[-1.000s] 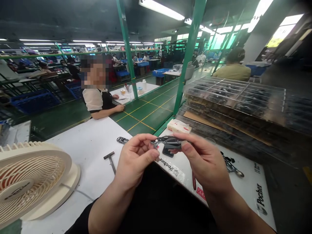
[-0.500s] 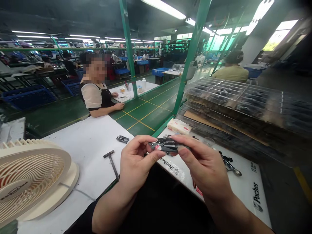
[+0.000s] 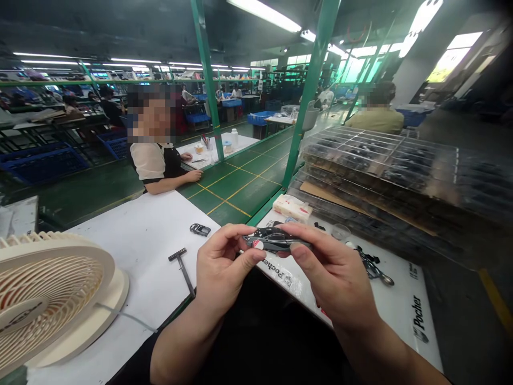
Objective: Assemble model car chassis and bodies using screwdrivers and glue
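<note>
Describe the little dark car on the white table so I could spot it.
From the cream desk fan, look across the white tabletop. Past the T-handled tool lies a small dark model car, alone, unlike the car between the left hand and right hand.

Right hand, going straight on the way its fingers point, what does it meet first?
The black model car body: your right hand already touches it, and your left hand holds its other end.

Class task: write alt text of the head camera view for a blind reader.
A person's bare left hand and right hand hold a small black model car body over a white workbench. Nearby are a second dark model car, a metal T-handled tool, a cream round fan and stacked clear plastic trays.
</note>
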### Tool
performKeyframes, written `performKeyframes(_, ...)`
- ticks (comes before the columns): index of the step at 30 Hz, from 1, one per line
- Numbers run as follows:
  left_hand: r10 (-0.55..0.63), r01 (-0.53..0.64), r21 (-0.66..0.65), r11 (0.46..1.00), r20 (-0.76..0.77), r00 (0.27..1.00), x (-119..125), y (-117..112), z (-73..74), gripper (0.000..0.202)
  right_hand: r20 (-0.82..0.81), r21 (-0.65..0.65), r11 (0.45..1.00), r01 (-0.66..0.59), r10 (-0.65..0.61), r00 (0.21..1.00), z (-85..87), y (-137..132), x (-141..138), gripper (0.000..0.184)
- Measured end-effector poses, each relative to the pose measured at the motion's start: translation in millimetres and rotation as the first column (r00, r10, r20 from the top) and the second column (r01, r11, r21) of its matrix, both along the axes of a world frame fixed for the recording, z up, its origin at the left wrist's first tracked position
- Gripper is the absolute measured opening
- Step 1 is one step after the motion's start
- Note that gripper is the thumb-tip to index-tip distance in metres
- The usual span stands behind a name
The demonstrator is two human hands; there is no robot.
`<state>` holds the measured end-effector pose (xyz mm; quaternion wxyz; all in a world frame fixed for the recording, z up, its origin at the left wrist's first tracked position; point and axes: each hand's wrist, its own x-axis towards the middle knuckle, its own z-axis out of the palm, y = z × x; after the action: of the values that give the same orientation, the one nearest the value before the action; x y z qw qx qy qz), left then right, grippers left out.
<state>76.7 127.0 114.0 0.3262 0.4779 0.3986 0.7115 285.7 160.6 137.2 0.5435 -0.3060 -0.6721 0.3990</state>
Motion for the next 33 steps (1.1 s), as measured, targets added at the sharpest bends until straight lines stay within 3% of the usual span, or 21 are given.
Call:
performKeyframes(4, -0.109, 0.109, 0.012, 0.994, 0.013, 0.994, -6, -1, -5.2, 0.029, -0.011, 0.012, 1.000, -0.024, 0.025, 1.000, -0.2, -1, 2, 0.027)
performKeyframes(8, -0.275, 0.279, 0.006, 0.960, 0.201, 0.940, -3, -1, 2.5, 0.028, 0.044, 0.257, 0.964, -0.059, 0.049, 0.998, -6.0, -1, 4, 0.052)
performKeyframes(11, -0.318, 0.317, 0.050, 0.947, 0.267, 0.910, 0, -1, 6.7, 0.039, 0.140, 0.538, 0.841, -0.053, -0.027, 0.990, -8.8, -1, 4, 0.071)
performKeyframes(14, -0.321, 0.297, 0.151, 0.943, 0.176, 0.930, -3, 1, 4.1, 0.034, 0.124, 0.713, 0.701, -0.013, -0.107, 0.987, -8.0, -1, 3, 0.082)
performKeyframes(20, -0.297, 0.281, 0.330, 0.901, -0.002, 0.955, -9, 4, -1.3, 0.036, 0.105, 0.725, 0.687, 0.040, -0.167, 0.980, -3.2, -2, 6, 0.072)
performKeyframes(33, -0.299, 0.288, 0.347, 0.892, -0.024, 0.954, -13, 3, -1.2, 0.035, 0.127, 0.727, 0.685, 0.042, -0.195, 0.973, -3.7, -2, 5, 0.067)
